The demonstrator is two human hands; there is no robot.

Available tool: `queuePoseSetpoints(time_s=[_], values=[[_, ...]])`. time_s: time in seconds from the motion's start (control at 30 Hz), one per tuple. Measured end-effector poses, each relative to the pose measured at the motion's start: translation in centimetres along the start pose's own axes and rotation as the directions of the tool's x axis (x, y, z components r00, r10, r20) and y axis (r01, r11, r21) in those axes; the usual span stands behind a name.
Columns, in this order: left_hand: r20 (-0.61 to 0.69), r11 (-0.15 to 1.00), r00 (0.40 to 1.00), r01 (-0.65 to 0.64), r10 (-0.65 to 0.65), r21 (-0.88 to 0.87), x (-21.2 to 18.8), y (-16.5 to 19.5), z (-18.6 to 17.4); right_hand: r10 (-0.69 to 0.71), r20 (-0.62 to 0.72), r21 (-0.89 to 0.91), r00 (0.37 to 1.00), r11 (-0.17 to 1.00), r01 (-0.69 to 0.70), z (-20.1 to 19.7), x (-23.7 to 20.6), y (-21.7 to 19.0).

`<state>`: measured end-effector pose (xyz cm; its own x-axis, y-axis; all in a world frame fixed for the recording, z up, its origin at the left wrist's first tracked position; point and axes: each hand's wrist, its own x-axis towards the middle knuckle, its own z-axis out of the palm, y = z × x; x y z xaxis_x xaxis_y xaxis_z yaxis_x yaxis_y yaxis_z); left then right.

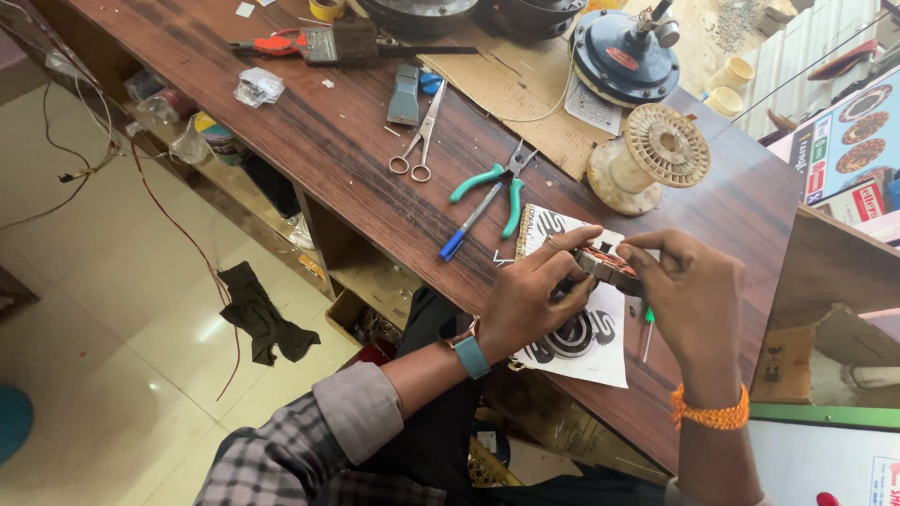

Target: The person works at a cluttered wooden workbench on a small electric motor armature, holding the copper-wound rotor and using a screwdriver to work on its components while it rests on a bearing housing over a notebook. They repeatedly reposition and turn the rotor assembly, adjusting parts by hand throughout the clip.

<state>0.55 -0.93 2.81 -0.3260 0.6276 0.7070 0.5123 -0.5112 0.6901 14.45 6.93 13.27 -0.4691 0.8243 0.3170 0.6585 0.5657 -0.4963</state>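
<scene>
Both hands meet over the near edge of the wooden workbench [328, 141], working a small round wound motor part [607, 265] held just above a white printed sheet [600, 351]. The left hand [534, 295] pinches the part from the left, index finger stretched across its top, thumb underneath. The right hand [689, 290] curls around the right side, fingertips pressed on its rim. Just beyond, to the left, a blue pen [466, 225] lies beside green-handled pliers [497, 183], scissors [420, 141] farther off. A cream plastic spool [652, 155] sits beyond the hands, and a blue motor housing [623, 56] stands at the far edge.
</scene>
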Motion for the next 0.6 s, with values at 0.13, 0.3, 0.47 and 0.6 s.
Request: queuePoseSetpoints(time_s=[0.13, 0.3, 0.47, 0.6], values=[[-0.010, 0.997, 0.999, 0.037, -0.037, 0.068, 0.0, 0.3, 0.1, 0.162, 0.122, -0.021, 0.979, 0.987, -0.161, 1.0, 2.0, 0.1], [-0.017, 0.992, 0.999, 0.040, -0.038, 0.122, 0.0, 1.0, 0.2, 0.048, 0.147, -0.063, 0.988, 0.997, -0.039, 2.5, 4.4, 2.1], [0.012, 0.996, 0.999, 0.032, -0.034, 0.078, 0.4, 1.0, 0.1, 0.148, 0.112, -0.114, 0.983, 0.984, -0.136, 1.5, 4.2, 4.4], [0.051, 0.997, 0.998, 0.037, -0.040, 0.069, 0.9, 0.6, 0.2, 0.219, 0.059, -0.042, 0.974, 0.975, -0.217, -1.2, 1.8, 5.0]])
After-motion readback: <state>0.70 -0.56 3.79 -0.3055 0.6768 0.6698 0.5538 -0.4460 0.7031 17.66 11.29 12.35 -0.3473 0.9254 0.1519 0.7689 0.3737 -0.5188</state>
